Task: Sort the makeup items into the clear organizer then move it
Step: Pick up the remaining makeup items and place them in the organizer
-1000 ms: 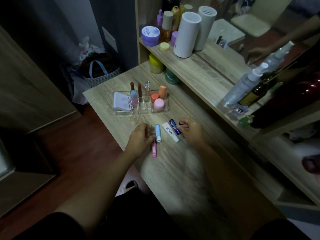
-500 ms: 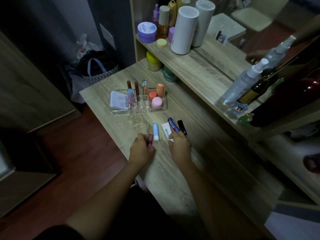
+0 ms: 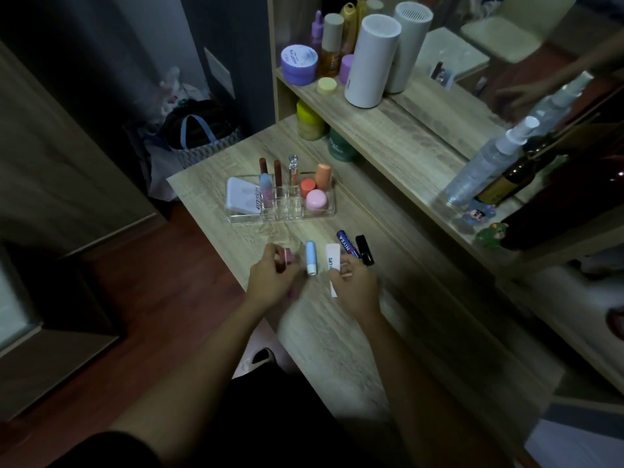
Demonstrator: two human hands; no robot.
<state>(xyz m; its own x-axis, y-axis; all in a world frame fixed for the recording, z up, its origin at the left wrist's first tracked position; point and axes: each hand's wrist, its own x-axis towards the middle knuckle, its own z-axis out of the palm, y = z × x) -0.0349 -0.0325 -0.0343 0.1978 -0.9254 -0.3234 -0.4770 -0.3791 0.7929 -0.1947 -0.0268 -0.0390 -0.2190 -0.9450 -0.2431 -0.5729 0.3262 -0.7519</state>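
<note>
The clear organizer (image 3: 332,212) stands on the wooden desk (image 3: 337,332), holding a white compact, several upright lip tubes, an orange tube and a pink jar. Nearer me lie a light blue lip balm (image 3: 311,257), a dark blue Nivea stick (image 3: 347,243) and a black lipstick (image 3: 365,250). My left hand (image 3: 271,280) is closed around a pink lip gloss tube (image 3: 288,257), lifted just off the desk. My right hand (image 3: 358,287) grips a white lip tube (image 3: 332,263) by its lower end.
A raised shelf (image 3: 388,126) runs along the back right with a purple jar (image 3: 299,65), bottles, a white cylinder (image 3: 370,60), a spray bottle (image 3: 489,160) and small figurines. A mirror stands behind it. A bag (image 3: 199,133) sits on the floor beyond the desk's left end.
My right hand left the black lipstick, came back toward me and closed on the white tube. My left hand raised the pink gloss tube off the desk.
</note>
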